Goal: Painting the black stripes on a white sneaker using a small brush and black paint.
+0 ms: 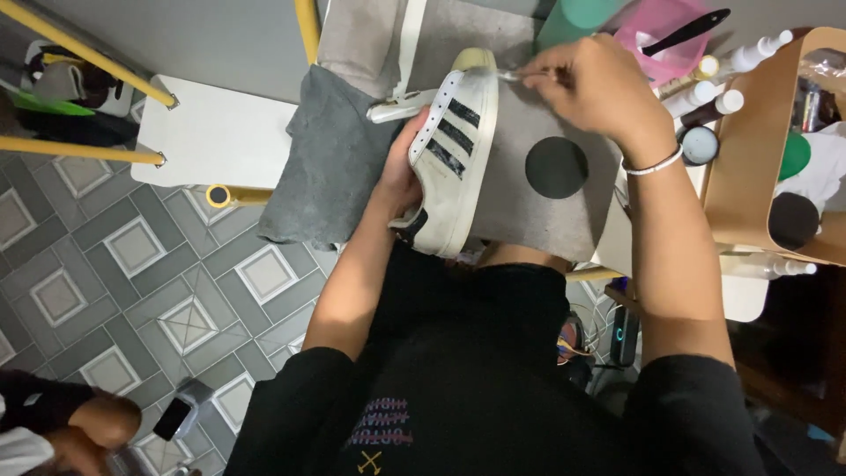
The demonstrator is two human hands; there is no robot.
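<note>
White sneaker (454, 154) with three black side stripes, scuffed and greyish, toe cap yellowed; lying on its side on grey mat (529, 207) atop worktable. Left hand (401, 172) tucked into shoe opening, gripping it steady. Right hand (586, 88) fingers pinched round a thin brush (509, 76), tip touching toe area. Grey towel (330, 167) just beside, left.

White sneaker (454, 154), black stripes; grey cloth (330, 167); pink bowl (670, 40); grey-white square-patterned floor tiles (132, 264).

One white sneaker (451, 159), two grey cloths (330, 167), one pink bowl (661, 40).
</note>
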